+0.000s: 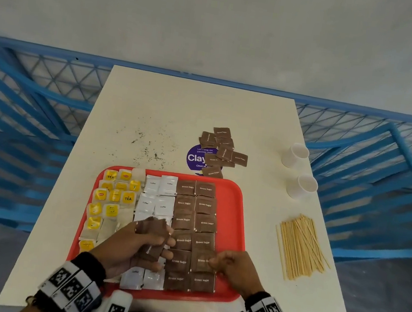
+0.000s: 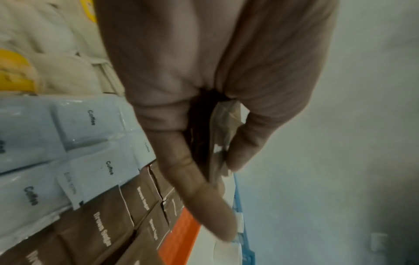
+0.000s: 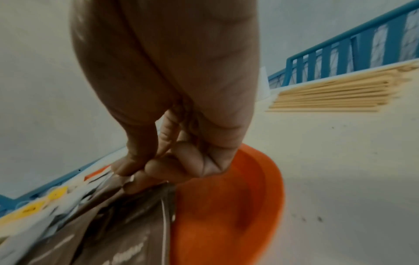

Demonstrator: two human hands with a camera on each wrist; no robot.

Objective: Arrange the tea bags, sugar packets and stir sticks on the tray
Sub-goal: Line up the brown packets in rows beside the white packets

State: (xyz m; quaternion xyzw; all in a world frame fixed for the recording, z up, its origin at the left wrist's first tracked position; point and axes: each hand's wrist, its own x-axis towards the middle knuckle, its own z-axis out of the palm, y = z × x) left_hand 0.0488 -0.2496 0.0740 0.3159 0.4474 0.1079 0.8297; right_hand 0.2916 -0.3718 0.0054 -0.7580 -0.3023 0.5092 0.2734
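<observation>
White table (image 1: 179, 115) against blue railing | red tray (image 1: 234, 212) near edge: tea bags (image 1: 111, 198) left, coffee sachets (image 1: 158, 196) middle, brown sugar packets (image 1: 193, 222) right | left hand (image 1: 134, 246) grips spare brown packets (image 1: 152, 227); right hand (image 1: 234, 268) pinches a laid one | outstanding: loose sugar pile (image 1: 220, 150) far, stir sticks (image 1: 300, 248) right, off tray.

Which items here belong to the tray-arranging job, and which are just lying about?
Job items: red tray, tea bags, brown sugar packets on the tray, loose brown sugar packets, the stack in the left hand, stir sticks.

Lying about: two paper cups, purple sticker, coffee sachets.
</observation>
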